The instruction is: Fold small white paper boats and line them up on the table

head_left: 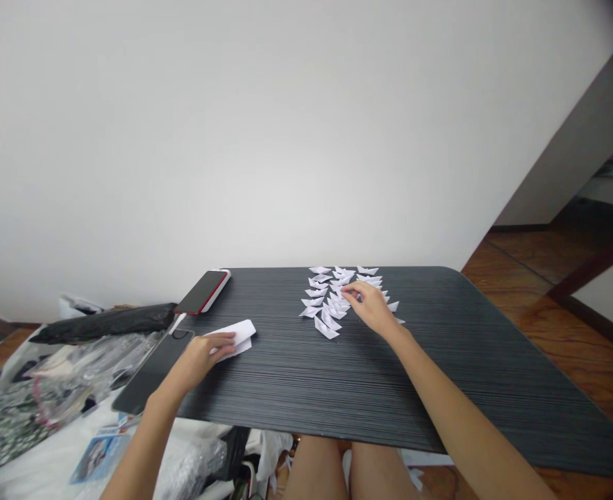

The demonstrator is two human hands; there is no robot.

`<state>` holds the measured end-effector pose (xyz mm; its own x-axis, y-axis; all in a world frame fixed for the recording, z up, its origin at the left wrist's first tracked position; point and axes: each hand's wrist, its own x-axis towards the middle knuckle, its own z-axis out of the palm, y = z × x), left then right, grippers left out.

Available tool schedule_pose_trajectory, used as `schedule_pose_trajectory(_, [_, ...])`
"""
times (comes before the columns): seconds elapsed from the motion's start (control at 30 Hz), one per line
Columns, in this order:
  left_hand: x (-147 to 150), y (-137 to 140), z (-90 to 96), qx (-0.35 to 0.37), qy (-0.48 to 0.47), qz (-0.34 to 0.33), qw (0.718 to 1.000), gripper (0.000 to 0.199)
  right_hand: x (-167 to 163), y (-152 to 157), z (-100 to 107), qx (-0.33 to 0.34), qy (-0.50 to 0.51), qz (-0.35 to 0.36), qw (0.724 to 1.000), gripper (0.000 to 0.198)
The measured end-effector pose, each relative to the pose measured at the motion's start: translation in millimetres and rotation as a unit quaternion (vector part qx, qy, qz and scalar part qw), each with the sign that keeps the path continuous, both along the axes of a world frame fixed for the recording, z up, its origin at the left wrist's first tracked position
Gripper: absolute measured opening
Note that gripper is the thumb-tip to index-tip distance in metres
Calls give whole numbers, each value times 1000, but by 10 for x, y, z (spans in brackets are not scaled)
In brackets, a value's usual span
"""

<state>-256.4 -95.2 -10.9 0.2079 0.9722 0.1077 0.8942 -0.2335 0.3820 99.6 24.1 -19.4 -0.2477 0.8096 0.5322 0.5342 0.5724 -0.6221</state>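
My left hand [202,355] rests at the left of the dark table, its fingers closed over a small stack of white paper pieces [244,333]. The thumb side is partly hidden by the paper. Over the middle of the table my right hand [368,304] has thumb and forefinger pinched together, right at a group of small white folded paper boats [327,330]. Whether one of the boats is between those fingertips cannot be made out. Several boats lie in rough, overlapping columns, and the right hand covers some of them.
A tablet-like device with a red edge [202,292] lies at the table's back left corner. In front of it is a dark flat panel [153,371]. Bags and a long black wrapped bundle [103,323] crowd the left side. A white wall [306,139] stands behind the table [296,389].
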Motion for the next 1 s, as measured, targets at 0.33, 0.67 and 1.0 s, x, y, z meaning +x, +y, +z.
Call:
schedule_pose_trajectory(0.33, [111,-137,-78,187,67,61,978,26,-510,-374,131,-317,194,148,916,25])
schedule_pose_trajectory(0.67, [486,-260,-209,281,111,-95,949,34,-1415,-741,-212,-554,434,314,638,33])
schedule_pose_trajectory(1.0, [850,-179,-201,288,-61,10,956,18,-1316,-700,-175,-506,463,343,642,22])
